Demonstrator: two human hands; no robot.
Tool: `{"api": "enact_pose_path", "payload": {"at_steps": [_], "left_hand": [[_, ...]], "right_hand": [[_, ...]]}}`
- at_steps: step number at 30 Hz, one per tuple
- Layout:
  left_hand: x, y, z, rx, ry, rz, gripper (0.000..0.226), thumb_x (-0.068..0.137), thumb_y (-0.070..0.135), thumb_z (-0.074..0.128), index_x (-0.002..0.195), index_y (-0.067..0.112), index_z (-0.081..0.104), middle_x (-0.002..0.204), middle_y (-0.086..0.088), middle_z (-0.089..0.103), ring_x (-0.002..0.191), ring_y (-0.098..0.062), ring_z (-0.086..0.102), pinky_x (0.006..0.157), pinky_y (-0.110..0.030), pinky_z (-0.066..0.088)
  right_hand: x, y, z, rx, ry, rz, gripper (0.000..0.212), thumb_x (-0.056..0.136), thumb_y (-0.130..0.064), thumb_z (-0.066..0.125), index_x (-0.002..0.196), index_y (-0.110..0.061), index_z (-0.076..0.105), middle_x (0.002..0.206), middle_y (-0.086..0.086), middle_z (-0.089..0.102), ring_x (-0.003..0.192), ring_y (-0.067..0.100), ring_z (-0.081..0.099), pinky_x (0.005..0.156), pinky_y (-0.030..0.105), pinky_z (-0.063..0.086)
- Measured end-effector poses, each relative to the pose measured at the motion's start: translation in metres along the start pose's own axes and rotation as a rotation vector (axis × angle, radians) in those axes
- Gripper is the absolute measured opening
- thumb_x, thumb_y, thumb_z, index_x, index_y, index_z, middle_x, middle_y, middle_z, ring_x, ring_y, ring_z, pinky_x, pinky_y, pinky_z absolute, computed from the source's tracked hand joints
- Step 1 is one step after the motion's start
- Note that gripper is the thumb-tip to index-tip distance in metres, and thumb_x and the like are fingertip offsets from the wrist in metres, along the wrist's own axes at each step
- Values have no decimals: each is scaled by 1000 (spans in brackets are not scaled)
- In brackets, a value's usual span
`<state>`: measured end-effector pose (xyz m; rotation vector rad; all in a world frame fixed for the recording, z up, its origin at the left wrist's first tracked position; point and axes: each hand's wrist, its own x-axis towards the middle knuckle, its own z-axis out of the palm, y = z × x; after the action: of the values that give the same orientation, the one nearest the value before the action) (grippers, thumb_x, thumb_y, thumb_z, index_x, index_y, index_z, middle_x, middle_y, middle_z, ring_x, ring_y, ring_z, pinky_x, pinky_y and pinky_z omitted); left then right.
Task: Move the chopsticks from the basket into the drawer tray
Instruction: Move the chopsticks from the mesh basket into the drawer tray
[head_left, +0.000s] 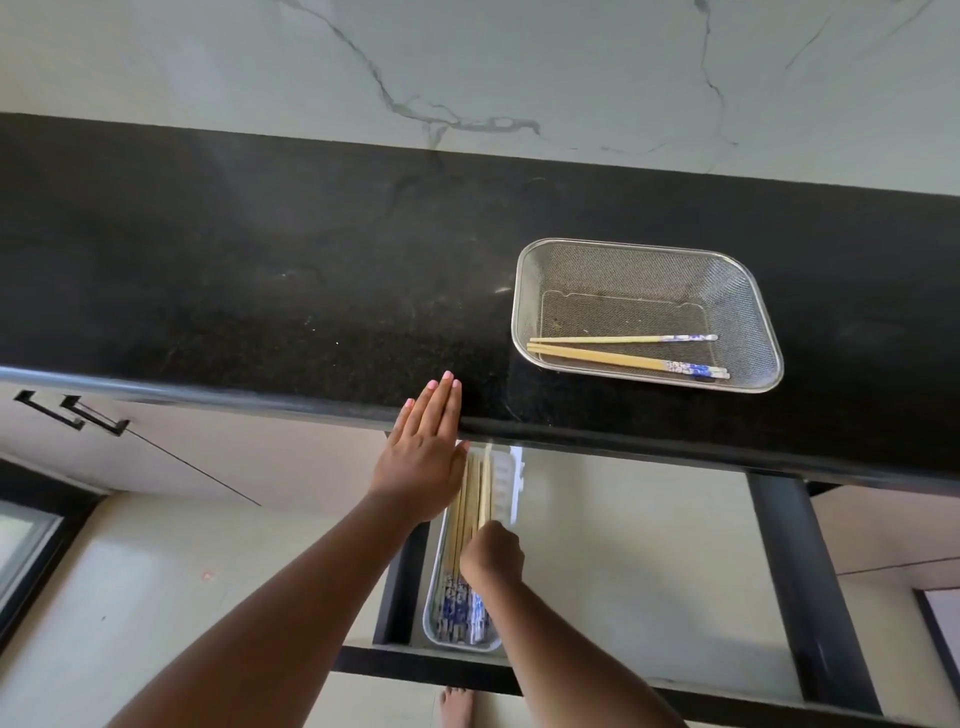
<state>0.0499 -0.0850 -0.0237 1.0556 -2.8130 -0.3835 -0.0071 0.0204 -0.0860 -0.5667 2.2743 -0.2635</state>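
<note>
So there's a silver wire-mesh rectangular basket sitting on the glossy black speckled stone countertop, off to the right side, and it's got a few pale bamboo chopsticks with blue-and-white patterned tops left in it, lying near the front wall with the patterned ends pointing right. Looks like three sticks, one a bit apart from the other two, though the pair overlaps so I can't swear to the count. Below the counter edge a black-framed drawer is pulled open, and at its left end there's a narrow white plastic tray holding a bundle of matching bamboo chopsticks, patterned ends toward the person, plain tips pointing in under the counter. The left hand is flat with fingers straight and together, palm down, spread out over the counter lip and the far left corner of the tray, holding nothing. The right hand is down in the tray with the fingers curled in, pinching one pale stick that stands a little higher than the rest of the bundle, on its right side. Behind the counter is a white marble-look wall with grey veins, and a bare foot shows on the tiled floor at the bottom.
</note>
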Motion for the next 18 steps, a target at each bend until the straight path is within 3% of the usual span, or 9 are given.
{"api": "enact_pose_path", "payload": {"at_steps": [8, 14, 18], "left_hand": [[2, -1, 4, 20, 12, -8, 67, 102, 39, 28, 153, 15, -8, 161, -1, -14, 146, -15, -19, 115, -31, -15], [1, 2, 5, 24, 10, -17, 68, 102, 40, 29, 153, 15, -8, 160, -1, -14, 146, -16, -20, 115, -32, -15], [1, 2, 3, 12, 10, -11, 68, 102, 39, 29, 153, 14, -7, 161, -1, -13, 146, -15, -19, 115, -31, -15]], "right_hand": [[-10, 1, 2, 85, 67, 22, 29, 99, -14, 39, 120, -4, 56, 114, 8, 66, 100, 18, 66, 76, 21, 52], [-20, -1, -3, -114, 54, -79, 30, 98, -12, 41, 123, -1, 54, 119, 11, 64, 106, 20, 63, 85, 25, 52], [-31, -10, -38, -271, 7, -219, 23, 90, -4, 52, 112, 2, 58, 107, 14, 67, 96, 24, 66, 74, 27, 53]]}}
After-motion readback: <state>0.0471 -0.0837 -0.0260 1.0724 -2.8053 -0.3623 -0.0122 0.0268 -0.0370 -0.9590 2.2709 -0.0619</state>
